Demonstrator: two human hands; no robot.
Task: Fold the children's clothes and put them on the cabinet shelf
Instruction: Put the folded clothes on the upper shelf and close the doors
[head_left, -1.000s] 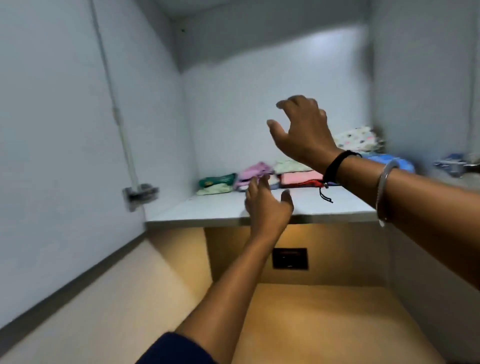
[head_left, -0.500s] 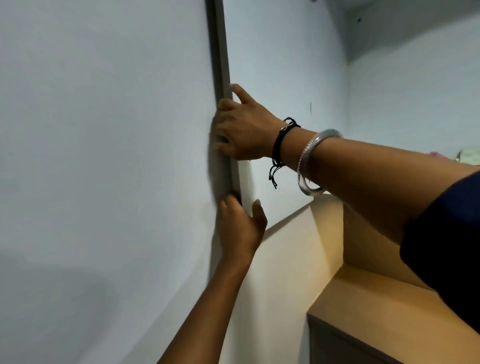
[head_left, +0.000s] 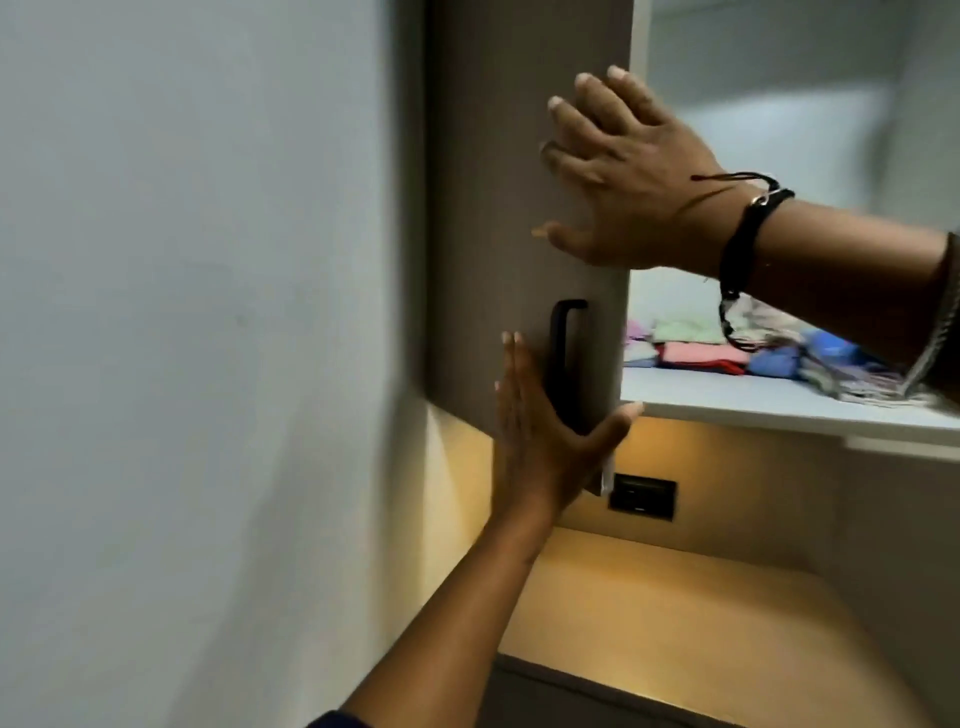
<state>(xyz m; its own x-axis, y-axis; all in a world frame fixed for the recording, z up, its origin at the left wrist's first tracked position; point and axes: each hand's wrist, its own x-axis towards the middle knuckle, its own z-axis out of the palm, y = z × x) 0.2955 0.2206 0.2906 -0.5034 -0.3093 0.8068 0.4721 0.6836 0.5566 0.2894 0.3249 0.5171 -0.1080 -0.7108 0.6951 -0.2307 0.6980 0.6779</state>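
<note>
My right hand (head_left: 631, 182) flat, fingers spread, on grey-brown cabinet door (head_left: 524, 208), my left hand (head_left: 545, 431) released, palm against black bar handle (head_left: 563, 364), folded pastel clothes (head_left: 691, 351) on white shelf (head_left: 753, 410) at 3 o'clock

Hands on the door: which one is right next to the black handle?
The left hand, low on the door, lies flat beside the black handle. The right hand presses higher up.

Both hands, left hand (head_left: 540, 426) and right hand (head_left: 623, 192), flat, fingers (head_left: 587, 104) extended
</note>
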